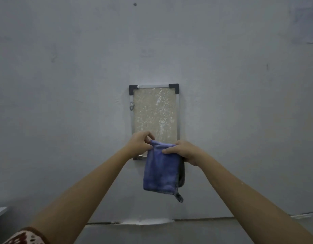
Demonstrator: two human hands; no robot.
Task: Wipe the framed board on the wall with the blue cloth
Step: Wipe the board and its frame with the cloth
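Left hand [139, 143] and right hand [186, 152] pinch the blue cloth [161, 173] between fingers [167, 151].

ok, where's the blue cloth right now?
Head view, centre: the blue cloth hangs in front of the framed board's lower edge, its top edge pinched by the left hand and right hand.

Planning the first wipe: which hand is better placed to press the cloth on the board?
Probably the right hand: it grips the blue cloth across its top edge; the left hand only pinches a corner.
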